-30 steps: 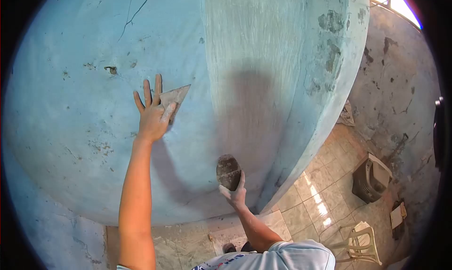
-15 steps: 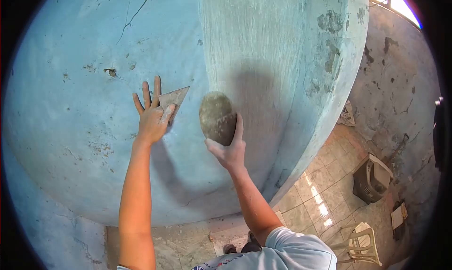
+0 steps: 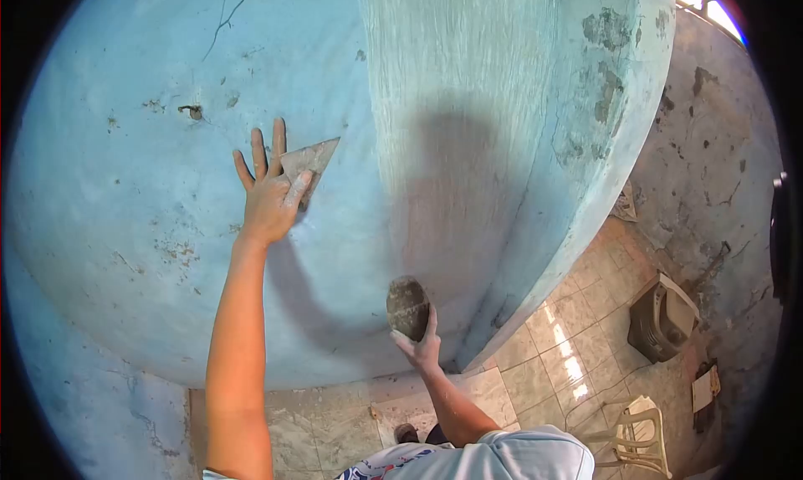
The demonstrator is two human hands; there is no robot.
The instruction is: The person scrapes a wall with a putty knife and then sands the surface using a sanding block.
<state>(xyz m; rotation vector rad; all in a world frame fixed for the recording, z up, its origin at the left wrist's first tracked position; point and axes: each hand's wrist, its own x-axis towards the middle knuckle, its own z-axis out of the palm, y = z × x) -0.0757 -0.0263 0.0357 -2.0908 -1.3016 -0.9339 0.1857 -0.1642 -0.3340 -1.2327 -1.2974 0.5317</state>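
Note:
My left hand (image 3: 272,200) rests against the blue wall (image 3: 201,254) with several fingers spread. Its thumb clamps a dusty grey triangular piece (image 3: 309,159), whose point sticks out up and to the right. Low on the wall, my right hand (image 3: 421,343) grips an oval, mottled grey-brown stone-like block (image 3: 407,306) from below and the right. Whitish dust coats the right fingers and the left thumb. Above the block runs a paler, streaked band (image 3: 456,53) of wall, with my shadow over its lower part.
The wall curves away to an edge with peeled patches (image 3: 606,28) at the right. Beyond it, a dark box-like appliance (image 3: 652,321) and a pale plastic chair (image 3: 640,434) stand on the tiled floor (image 3: 523,384). A small hook-like stub (image 3: 192,112) juts from the wall at upper left.
My right hand has moved down the wall with the oval block, toward the wall's bottom. The left hand stays at nearly the same spot, still holding the triangular piece.

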